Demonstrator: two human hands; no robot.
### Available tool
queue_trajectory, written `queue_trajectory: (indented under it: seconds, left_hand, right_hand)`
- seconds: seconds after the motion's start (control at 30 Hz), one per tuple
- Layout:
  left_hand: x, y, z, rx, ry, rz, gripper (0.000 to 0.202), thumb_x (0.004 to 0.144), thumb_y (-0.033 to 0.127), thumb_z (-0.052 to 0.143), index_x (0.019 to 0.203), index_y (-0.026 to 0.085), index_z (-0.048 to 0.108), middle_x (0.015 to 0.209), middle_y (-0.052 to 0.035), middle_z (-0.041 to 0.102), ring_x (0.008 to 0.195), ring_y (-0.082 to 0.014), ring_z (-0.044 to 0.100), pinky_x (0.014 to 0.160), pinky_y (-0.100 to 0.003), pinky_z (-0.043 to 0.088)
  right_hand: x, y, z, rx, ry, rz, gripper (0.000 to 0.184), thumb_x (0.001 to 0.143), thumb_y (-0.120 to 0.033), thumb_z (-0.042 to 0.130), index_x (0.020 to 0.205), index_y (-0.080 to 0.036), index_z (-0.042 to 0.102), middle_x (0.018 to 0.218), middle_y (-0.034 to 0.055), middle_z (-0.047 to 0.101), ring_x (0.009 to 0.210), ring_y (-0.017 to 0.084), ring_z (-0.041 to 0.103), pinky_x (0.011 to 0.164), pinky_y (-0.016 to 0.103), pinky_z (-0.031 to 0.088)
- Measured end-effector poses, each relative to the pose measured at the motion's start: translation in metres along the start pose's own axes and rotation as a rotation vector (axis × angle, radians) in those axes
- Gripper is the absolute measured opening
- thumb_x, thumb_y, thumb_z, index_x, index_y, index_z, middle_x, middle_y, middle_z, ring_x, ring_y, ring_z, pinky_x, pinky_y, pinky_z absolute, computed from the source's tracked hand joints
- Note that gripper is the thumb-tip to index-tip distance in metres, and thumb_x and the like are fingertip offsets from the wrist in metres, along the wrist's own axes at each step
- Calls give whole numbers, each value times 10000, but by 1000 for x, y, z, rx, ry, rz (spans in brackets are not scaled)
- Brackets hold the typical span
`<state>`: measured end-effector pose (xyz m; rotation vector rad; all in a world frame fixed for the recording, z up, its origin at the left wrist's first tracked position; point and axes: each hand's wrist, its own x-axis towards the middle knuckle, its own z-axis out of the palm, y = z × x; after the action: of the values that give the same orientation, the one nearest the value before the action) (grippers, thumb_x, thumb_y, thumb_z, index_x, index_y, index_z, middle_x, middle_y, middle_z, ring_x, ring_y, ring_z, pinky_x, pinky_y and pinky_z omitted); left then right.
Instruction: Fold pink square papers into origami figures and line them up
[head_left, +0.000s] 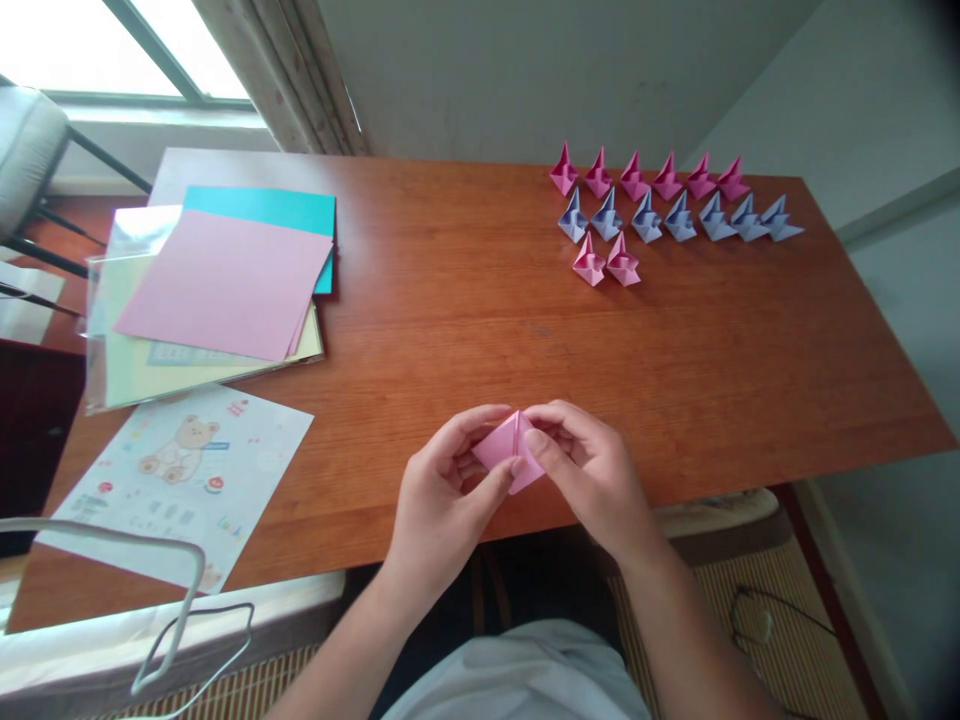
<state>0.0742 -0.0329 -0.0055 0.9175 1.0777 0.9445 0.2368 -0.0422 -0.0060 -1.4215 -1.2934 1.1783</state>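
A small piece of folded pink origami paper [500, 445] is held between my two hands above the front edge of the table. My left hand [448, 480] pinches its left side, the thumb lying across the lower middle. On the other side, my right hand [589, 468] grips the paper with thumb and fingers. A crease or slit runs down its centre, and fingers cover parts of its edges. Toward the back right stand finished origami figures in rows: several dark pink ones [634, 178], several lilac ones [646, 217] and two light pink ones [589, 262].
Pink sheets [225, 280], a turquoise sheet [300, 208] and a clear packet of paper [120, 375] lie at the left of the wooden table [435, 300]. A bear-printed sheet [184, 490] is nearer me. A bent white tube [196, 560] crosses the lower left corner.
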Motion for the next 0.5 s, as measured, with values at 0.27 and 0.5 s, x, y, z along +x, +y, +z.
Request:
queue_trajectory:
  seconds: [0.27,0.5]
  left_hand:
    - [3,8,-2,2,-77,-128,181,853,310,766,877,138,716,734,-16,722,645,-113,661,610,-188,557]
    - [3,10,-5,14,-91,-148,163,864,303,761,856,140,747,705,-9,729,605,-94,643,585,-169,544]
  right_hand:
    - [3,-1,-5,-52,47,-63,130,950,-315,648,894,-232,732,822,10,660,758,153,606,672,277,488]
    - [4,-4,-10,-51,3,-62,130,949,-328,654,899,-227,718,836,10,674,766,155,617,676,279,489]
